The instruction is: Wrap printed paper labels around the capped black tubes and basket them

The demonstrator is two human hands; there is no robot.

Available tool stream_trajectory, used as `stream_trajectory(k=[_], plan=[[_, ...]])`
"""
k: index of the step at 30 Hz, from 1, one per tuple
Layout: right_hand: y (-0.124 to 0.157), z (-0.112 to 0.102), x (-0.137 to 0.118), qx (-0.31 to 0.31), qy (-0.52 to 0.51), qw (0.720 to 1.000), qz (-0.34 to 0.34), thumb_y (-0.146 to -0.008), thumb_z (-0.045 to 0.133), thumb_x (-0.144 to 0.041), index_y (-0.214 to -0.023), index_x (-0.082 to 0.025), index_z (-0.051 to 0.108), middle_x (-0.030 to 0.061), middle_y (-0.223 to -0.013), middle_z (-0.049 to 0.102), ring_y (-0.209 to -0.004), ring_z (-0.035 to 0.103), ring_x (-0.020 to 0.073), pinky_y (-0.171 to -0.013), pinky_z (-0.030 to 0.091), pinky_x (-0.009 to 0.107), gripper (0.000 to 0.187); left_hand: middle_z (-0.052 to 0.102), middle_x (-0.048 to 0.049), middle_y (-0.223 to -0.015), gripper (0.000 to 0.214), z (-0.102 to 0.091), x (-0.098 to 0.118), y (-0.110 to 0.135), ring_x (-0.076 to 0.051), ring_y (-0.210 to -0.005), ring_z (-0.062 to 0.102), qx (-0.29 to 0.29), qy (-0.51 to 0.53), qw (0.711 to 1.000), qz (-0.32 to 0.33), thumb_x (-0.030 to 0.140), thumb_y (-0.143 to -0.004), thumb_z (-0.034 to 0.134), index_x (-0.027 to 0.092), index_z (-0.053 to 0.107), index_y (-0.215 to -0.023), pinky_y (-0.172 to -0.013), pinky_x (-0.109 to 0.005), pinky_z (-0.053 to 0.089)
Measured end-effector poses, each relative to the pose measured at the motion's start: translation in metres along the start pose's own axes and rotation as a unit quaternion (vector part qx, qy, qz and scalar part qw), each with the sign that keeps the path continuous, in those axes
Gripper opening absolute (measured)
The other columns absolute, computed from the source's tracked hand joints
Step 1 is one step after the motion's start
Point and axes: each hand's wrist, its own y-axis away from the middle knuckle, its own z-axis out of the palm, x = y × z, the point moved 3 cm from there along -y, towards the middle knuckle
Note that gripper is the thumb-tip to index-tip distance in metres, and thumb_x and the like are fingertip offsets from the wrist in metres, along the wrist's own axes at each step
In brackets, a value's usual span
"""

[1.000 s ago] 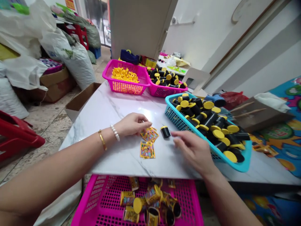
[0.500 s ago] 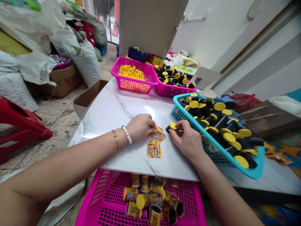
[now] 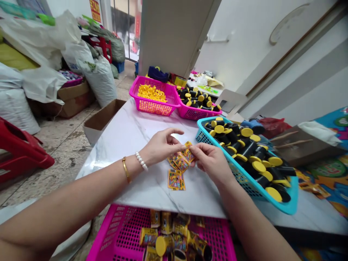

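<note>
My right hand (image 3: 213, 161) pinches a small yellow printed label (image 3: 188, 152) between thumb and fingers, its face tilted up above the table. The black yellow-capped container seen in it before is out of sight, perhaps behind the label or fingers. Beside it, my left hand (image 3: 162, 145) has its index finger stretched out and apart from the thumb, whose tip is at the label's edge. Under the hands lie more printed labels (image 3: 175, 162) in a loose overlap. A separate small stack of labels (image 3: 176, 180) rests nearer the table's front edge.
To the right stands a blue basket (image 3: 289, 206) heaped with black yellow-capped containers (image 3: 246, 146). Pink baskets at the back hold yellow rings (image 3: 152, 93) and more black containers (image 3: 199, 98). Below the white table (image 3: 119, 145), a pink basket (image 3: 104, 239) holds labelled containers (image 3: 164, 245).
My left hand has lifted off the labels, its index finger now stretched out. My right hand has moved left to the labels and now grips one; the black container is no longer visible.
</note>
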Motion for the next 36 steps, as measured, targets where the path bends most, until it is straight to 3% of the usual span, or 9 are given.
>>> stream_trajectory(k=[2, 4, 7, 10, 14, 19, 25, 33, 36], plan=[[-0.001, 0.001, 0.005, 0.035, -0.032, 0.999, -0.004, -0.083, 0.062, -0.050, -0.073, -0.015, 0.062, 0.0001, -0.052, 0.062, -0.038, 0.043, 0.0076, -0.037, 0.030, 0.020, 0.036, 0.063, -0.0009, -0.068, 0.033, -0.001, -0.004, -0.002, -0.011, -0.055, 0.056, -0.012, 0.011, 0.999, -0.051, 0.028, -0.076, 0.068, 0.012, 0.062, -0.103, -0.049, -0.021, 0.043], [0.001, 0.004, 0.009, 0.046, -0.030, 0.998, -0.015, -0.084, 0.060, -0.050, -0.072, -0.015, 0.062, -0.0016, -0.050, 0.058, -0.037, 0.037, 0.0065, -0.037, 0.029, 0.020, 0.038, 0.060, 0.0000, -0.061, 0.015, -0.001, -0.006, -0.004, -0.009, -0.053, 0.052, -0.030, -0.026, 0.998, -0.054, 0.027, -0.076, 0.066, 0.012, 0.065, -0.080, -0.049, -0.020, 0.040], [0.005, 0.009, 0.012, -0.002, -0.009, 1.000, -0.023, -0.086, 0.058, -0.050, -0.072, -0.016, 0.062, -0.0023, -0.055, 0.056, -0.041, 0.041, 0.0075, -0.038, 0.033, 0.021, 0.037, 0.058, 0.0004, -0.058, 0.015, -0.001, -0.007, -0.004, -0.009, -0.053, 0.048, -0.066, -0.111, 0.991, -0.021, 0.023, -0.076, 0.063, 0.013, 0.064, -0.066, -0.050, -0.020, 0.037], [0.007, 0.008, 0.014, -0.008, 0.021, 0.999, -0.036, -0.086, 0.058, -0.048, -0.071, -0.017, 0.059, -0.0024, -0.056, 0.055, -0.044, 0.047, 0.0088, -0.041, 0.038, 0.021, 0.035, 0.056, 0.0005, -0.057, 0.021, -0.001, -0.002, -0.001, -0.009, -0.054, 0.046, -0.005, -0.161, 0.987, 0.017, 0.027, -0.081, 0.059, 0.014, 0.064, -0.066, -0.049, -0.020, 0.035], [0.008, 0.001, 0.018, 0.083, 0.018, 0.996, -0.031, -0.090, 0.050, -0.053, -0.070, -0.016, 0.059, -0.0043, -0.047, 0.048, -0.036, 0.043, 0.0078, -0.035, 0.032, 0.020, 0.043, 0.053, 0.0018, -0.055, 0.033, 0.004, 0.009, 0.011, -0.008, -0.050, 0.043, 0.142, -0.140, 0.977, 0.078, 0.039, -0.087, 0.054, 0.015, 0.063, -0.066, -0.047, -0.020, 0.033], [0.008, 0.003, 0.017, 0.103, -0.029, 0.993, -0.040, -0.088, 0.050, -0.056, -0.075, -0.015, 0.061, -0.0038, -0.050, 0.050, -0.038, 0.045, 0.0083, -0.035, 0.035, 0.020, 0.044, 0.061, -0.0001, -0.059, 0.031, 0.020, 0.008, 0.024, -0.008, -0.051, 0.048, 0.117, -0.109, 0.984, 0.083, 0.039, -0.088, 0.055, 0.016, 0.069, -0.073, -0.050, -0.021, 0.039], [0.009, 0.006, 0.015, 0.102, -0.017, 0.993, -0.059, -0.088, 0.052, -0.054, -0.066, -0.017, 0.055, -0.0036, -0.050, 0.051, -0.039, 0.045, 0.0077, -0.038, 0.035, 0.020, 0.044, 0.067, -0.0036, -0.068, 0.021, 0.019, 0.010, 0.024, -0.012, -0.062, 0.057, 0.136, -0.134, 0.974, 0.124, 0.034, -0.083, 0.063, 0.017, 0.073, -0.075, -0.057, -0.023, 0.044], [0.012, 0.005, 0.016, 0.114, -0.060, 0.990, -0.054, -0.084, 0.058, -0.056, -0.062, -0.017, 0.053, -0.0038, -0.048, 0.051, -0.037, 0.044, 0.0074, -0.035, 0.034, 0.020, 0.045, 0.054, 0.0017, -0.051, 0.035, 0.016, 0.001, 0.017, -0.007, -0.043, 0.041, 0.135, -0.072, 0.988, 0.011, 0.045, -0.084, 0.059, 0.015, 0.070, -0.069, -0.042, -0.020, 0.033], [0.013, 0.005, 0.015, 0.121, -0.060, 0.989, -0.053, -0.084, 0.058, -0.057, -0.061, -0.017, 0.055, -0.0034, -0.048, 0.051, -0.036, 0.045, 0.0076, -0.034, 0.035, 0.020, 0.046, 0.052, 0.0022, -0.051, 0.037, 0.016, 0.003, 0.017, -0.006, -0.040, 0.038, 0.135, -0.042, 0.990, 0.004, 0.048, -0.082, 0.059, 0.014, 0.070, -0.071, -0.040, -0.020, 0.030]])
